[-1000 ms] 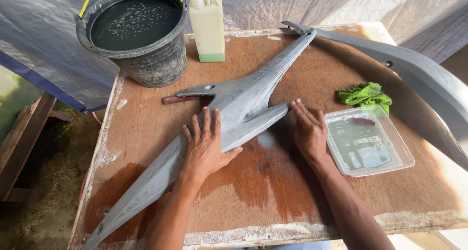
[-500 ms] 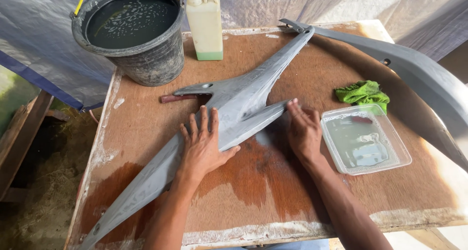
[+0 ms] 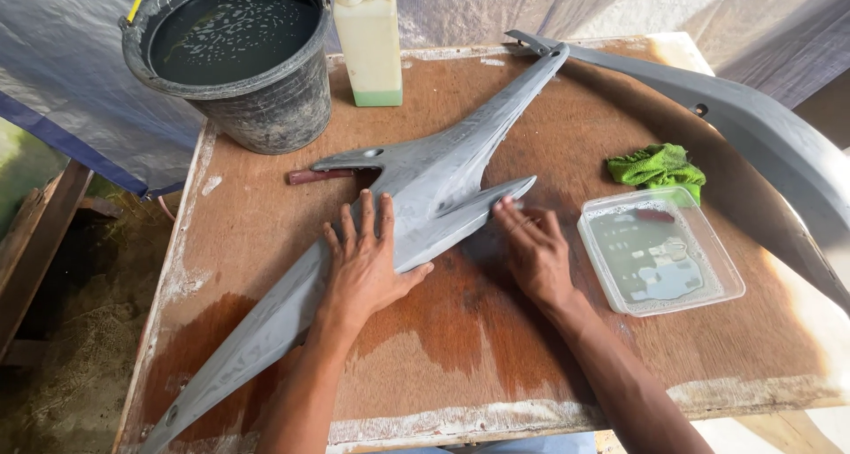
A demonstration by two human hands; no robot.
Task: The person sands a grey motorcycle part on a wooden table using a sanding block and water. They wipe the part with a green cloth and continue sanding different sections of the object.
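Head view. Grey panel (image 3: 425, 188) — lies diagonally across the wet board (image 3: 549, 348). Left hand (image 3: 367, 263) flat on it, fingers spread, pinning it. Right hand (image 3: 531, 250) open, fingertips at the panel's lower fin, grasping nothing. Bucket (image 3: 235, 64): dark water. Tray (image 3: 660, 250): shallow soapy water. Jug (image 3: 367, 42): green dregs.

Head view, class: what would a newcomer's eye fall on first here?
A long grey pointed panel lies slantwise across the wet wooden board, with the left hand flat on it and the right hand at its lower edge. A black bucket of dark water stands at the far left corner.
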